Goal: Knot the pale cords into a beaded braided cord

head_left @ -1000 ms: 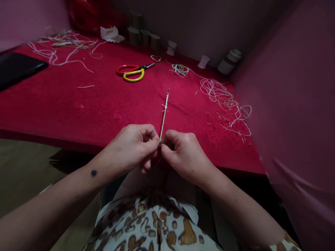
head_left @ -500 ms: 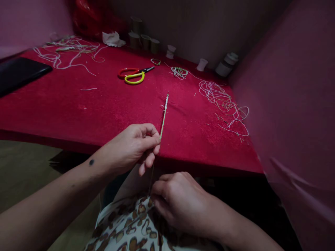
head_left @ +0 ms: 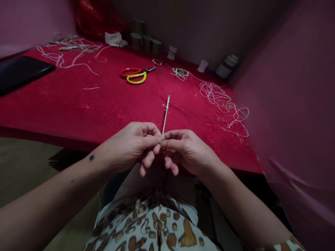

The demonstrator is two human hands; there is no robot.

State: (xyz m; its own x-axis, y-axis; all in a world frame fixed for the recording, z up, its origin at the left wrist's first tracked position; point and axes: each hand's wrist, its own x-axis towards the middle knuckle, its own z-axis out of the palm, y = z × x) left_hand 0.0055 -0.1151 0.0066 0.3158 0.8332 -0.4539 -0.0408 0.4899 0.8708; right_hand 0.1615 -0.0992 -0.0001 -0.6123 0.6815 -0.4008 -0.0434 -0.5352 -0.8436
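Observation:
A thin braided cord (head_left: 165,118), pale green with a white knotted upper part, runs taut from a small fixing point on the red tabletop down to my fingers. My left hand (head_left: 142,143) pinches its lower end between thumb and forefinger. My right hand (head_left: 184,148) meets it there, thumb and forefinger closed at the same end, the fingertips of both hands nearly touching. Short white thread ends stick out beside the white knots. What passes below the pinch is hidden by my fingers.
Scissors (head_left: 137,75) with red and yellow handles lie beyond the cord. A black phone-like slab (head_left: 24,73) and tangled threads (head_left: 70,52) are at left; loose white thread (head_left: 217,94) at right. Spools (head_left: 172,52) and a white bottle (head_left: 227,65) stand along the back of the red table (head_left: 112,104).
My right hand has risen from above my lap to the cord's lower end, beside my left hand. The left hand keeps its pinch, almost in place.

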